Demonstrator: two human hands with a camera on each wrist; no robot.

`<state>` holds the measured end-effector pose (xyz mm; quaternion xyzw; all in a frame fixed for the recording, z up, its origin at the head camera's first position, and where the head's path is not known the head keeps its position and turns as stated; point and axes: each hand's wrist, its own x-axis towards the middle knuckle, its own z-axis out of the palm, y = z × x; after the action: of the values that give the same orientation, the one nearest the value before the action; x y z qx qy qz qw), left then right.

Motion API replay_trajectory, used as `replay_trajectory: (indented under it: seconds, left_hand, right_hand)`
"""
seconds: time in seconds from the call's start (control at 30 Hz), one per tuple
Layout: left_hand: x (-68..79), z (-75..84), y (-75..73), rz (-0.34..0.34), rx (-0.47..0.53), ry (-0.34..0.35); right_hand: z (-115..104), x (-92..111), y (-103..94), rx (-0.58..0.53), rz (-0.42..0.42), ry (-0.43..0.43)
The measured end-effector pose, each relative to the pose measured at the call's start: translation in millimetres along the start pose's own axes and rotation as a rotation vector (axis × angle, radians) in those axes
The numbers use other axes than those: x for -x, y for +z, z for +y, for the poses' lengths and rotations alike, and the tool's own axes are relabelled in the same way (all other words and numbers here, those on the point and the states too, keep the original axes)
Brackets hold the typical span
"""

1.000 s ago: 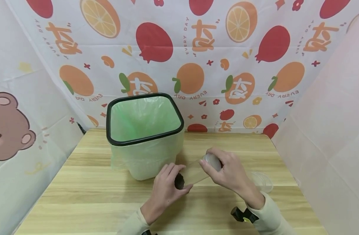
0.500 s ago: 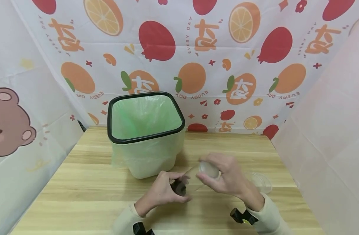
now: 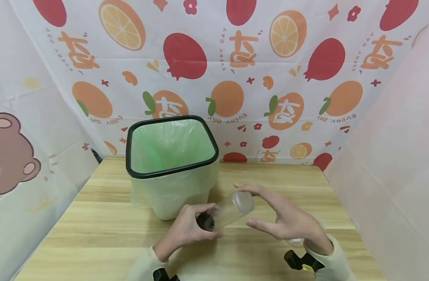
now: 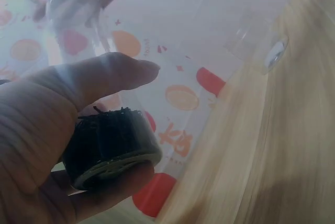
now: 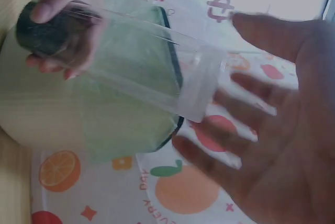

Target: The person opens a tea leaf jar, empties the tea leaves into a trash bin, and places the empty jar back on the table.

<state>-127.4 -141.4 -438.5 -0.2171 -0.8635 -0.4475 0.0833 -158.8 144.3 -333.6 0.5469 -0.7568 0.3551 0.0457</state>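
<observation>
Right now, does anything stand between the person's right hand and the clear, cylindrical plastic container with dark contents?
Nothing visible does: the right hand is spread at the pale end of the container, though fingertip contact is unclear. The left hand holds the opposite, dark end, away from that side.

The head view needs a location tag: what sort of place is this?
Probably a makeshift tabletop filming booth: fruit-print cloth hung behind, a bear-print sheet at one side, a wood-grain table below.
</observation>
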Motion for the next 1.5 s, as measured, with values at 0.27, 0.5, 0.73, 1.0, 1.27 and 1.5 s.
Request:
replay_trajectory:
  seconds: [0.27,0.5,0.73,1.0,1.27,1.5]
  left_hand:
    - [3.3,2.8,-0.1,0.041,-0.039,-0.003]
    - [6.3,4.5,2.5,0.080,-0.139,0.056]
    - [4.2,5.4,4.9,0.085,-0.182,0.056]
    - [4.2,5.4,6.3,0.076,-0.179,0.032]
    - [1.8,1.1,4.7,0.106,-0.212,0.019]
    - [0.1,1.6,4.3,0.107,-0.208,0.035]
  right_hand:
    - [3,-1,8.8,0.011,0.106,0.355]
    - [4,-5,14.2,0.062,0.141,0.453]
    - [4,-12,20.2,0.150,0.137,0.492]
    - [5,-14,19.2,0.134,0.123,0.473]
    - [9,-5,6.1,0.009,-0.015,0.223]
    - [11,-7,10.3,-0.032,-0.024,0.289]
